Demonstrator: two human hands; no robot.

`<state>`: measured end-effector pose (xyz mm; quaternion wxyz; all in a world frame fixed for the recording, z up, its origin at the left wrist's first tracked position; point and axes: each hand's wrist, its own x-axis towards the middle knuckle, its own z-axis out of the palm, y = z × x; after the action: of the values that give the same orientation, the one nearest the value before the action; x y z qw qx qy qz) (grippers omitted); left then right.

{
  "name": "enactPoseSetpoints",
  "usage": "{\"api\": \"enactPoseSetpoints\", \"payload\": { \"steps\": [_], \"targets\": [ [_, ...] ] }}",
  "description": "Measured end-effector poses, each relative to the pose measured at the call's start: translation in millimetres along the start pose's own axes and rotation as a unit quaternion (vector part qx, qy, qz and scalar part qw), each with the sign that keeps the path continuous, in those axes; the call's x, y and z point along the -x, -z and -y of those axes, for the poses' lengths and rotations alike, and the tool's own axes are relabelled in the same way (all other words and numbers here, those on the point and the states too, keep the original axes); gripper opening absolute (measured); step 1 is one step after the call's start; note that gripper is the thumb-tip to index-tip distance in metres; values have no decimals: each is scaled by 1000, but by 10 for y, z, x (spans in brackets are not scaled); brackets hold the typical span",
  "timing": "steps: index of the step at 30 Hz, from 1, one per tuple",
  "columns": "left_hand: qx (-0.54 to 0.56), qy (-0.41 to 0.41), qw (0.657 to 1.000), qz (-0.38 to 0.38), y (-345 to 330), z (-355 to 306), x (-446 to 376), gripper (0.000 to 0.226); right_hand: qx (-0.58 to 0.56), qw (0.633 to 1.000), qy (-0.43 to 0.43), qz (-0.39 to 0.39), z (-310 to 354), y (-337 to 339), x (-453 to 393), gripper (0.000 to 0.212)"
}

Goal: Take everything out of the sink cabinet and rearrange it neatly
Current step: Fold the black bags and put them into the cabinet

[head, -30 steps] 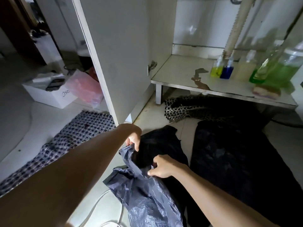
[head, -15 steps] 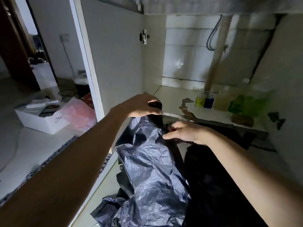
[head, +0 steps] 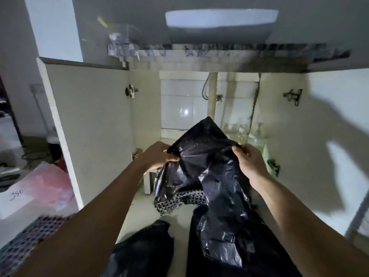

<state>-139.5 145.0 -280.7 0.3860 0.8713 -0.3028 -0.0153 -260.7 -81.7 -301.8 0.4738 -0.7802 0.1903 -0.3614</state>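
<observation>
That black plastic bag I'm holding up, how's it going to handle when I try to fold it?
The crinkled black plastic bag is probably floppy: it sags and creases below where the left hand and right hand pinch it. It looks light, since it hangs from a fingertip grip. Its glossy film may slide and spring open.

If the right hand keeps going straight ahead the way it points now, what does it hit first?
Probably the green bottle on the cabinet shelf, which shows just beyond the right hand gripping the black bag. Depth is unclear, and the bottle is blurred.

glossy black plastic bag [head: 215,156], black-and-white checked cloth [head: 179,200], pink bag [head: 50,184], white basin [head: 219,23].
</observation>
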Motion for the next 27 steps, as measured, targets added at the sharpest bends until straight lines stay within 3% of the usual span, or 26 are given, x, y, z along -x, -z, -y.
{"api": "enactPoseSetpoints", "payload": {
  "steps": [2,4,7,9,10,13,15,18,20,24,27],
  "targets": [
    [-22,-31,995,-87,-52,-183,-80,22,155,988,-16,21,-116,190,-30,18],
    [-58,-92,987,-120,-135,-460,-90,20,260,965,-11,33,-161,347,-4,33],
    [-52,-166,981,-86,-344,-834,-95,18,253,958,134,24,-53,475,60,72],
    [-76,-208,974,-52,-536,-1007,-102,22,249,949,185,49,11,522,77,83],
    [-102,-233,966,-39,-636,-1076,-108,22,261,945,187,60,7,534,81,78],
    [-141,-296,943,-51,-836,-1227,-104,28,301,938,168,38,-75,581,83,31],
    [-151,-279,945,-86,-928,-1191,-140,54,283,945,162,-14,-143,627,66,22],
    [-83,-162,981,-72,-1018,-998,-185,118,214,963,147,-76,-143,697,10,24],
    [-24,-80,995,-51,-1054,-845,-205,141,159,977,116,-85,-146,699,-41,21],
    [78,-16,994,76,-1127,-492,-233,143,23,997,44,-62,-159,667,-97,11],
    [105,5,984,141,-1179,-311,-203,125,-65,997,2,-32,-116,645,-78,6]
  ]
}}
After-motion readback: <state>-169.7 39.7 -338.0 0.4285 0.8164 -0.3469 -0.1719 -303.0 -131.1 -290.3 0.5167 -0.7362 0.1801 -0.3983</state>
